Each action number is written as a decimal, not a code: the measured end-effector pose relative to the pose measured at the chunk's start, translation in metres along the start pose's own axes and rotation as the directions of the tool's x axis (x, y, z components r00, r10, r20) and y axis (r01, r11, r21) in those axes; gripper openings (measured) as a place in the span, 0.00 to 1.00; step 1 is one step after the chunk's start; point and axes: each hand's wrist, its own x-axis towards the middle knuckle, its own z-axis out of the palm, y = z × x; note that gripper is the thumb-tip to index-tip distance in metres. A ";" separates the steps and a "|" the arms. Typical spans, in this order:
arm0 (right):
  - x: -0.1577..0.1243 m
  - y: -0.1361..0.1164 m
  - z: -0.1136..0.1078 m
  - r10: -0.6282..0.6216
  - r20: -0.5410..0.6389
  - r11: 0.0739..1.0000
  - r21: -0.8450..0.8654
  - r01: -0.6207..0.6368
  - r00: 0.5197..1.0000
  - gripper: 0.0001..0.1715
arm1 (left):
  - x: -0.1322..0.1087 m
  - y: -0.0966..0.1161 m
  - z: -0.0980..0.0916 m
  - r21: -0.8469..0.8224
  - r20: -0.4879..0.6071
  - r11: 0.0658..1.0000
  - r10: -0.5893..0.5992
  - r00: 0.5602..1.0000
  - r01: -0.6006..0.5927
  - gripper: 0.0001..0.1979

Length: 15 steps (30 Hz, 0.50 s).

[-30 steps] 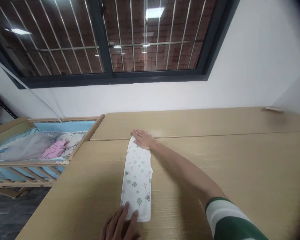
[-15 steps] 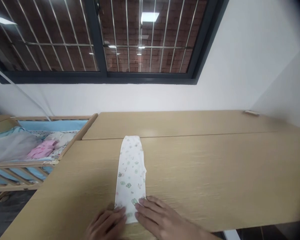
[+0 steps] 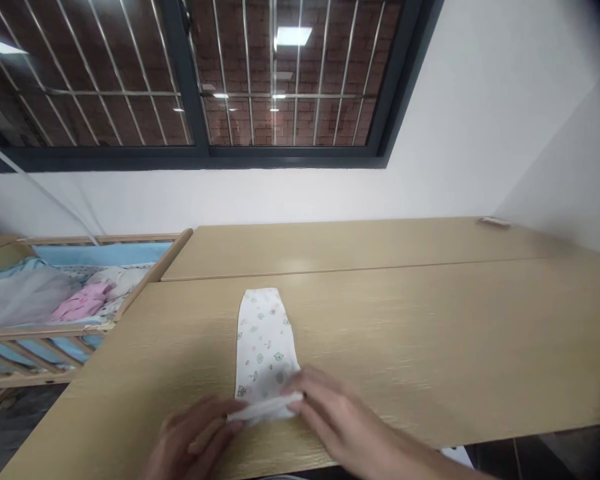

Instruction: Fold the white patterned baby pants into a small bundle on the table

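Observation:
A narrow white baby garment printed with small green figures lies lengthwise on the light wooden table. Its near end is folded up and over. My left hand pinches the left side of that fold at the table's front edge. My right hand grips the right side of the same fold, fingers curled over the cloth. Both hands are slightly blurred.
A wooden crib with blue, pink and grey bedding stands against the table's left side. A small flat object lies at the table's far right corner. A barred window and white wall are behind.
My right hand came back from the garment's far end to its near end. Both hands took hold of the near edge and lifted it into a fold; the garment now looks shorter.

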 end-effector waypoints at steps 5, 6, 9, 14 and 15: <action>0.078 0.019 -0.030 -0.053 -0.188 0.998 -0.052 0.044 0.981 0.15 | 0.084 -0.013 -0.018 -0.048 -0.181 0.989 -0.145 0.973 0.139 0.12; 0.095 0.032 -0.031 -0.055 -0.218 0.997 -0.072 0.041 0.974 0.14 | 0.101 -0.022 -0.017 -0.042 -0.183 0.987 -0.162 0.970 0.157 0.13; 0.143 0.077 -0.028 -0.013 -0.289 0.992 -0.120 -0.023 0.957 0.14 | 0.146 -0.058 -0.006 -0.052 -0.156 0.957 -0.291 0.944 0.287 0.13; 0.194 0.135 -0.019 0.236 -0.273 0.956 -0.104 -0.272 0.933 0.16 | 0.180 -0.110 0.029 -0.021 -0.069 0.899 -0.438 0.896 0.438 0.14; 0.199 0.144 -0.016 0.264 -0.271 0.947 -0.107 -0.302 0.926 0.16 | 0.182 -0.117 0.036 -0.007 -0.054 0.892 -0.451 0.891 0.451 0.13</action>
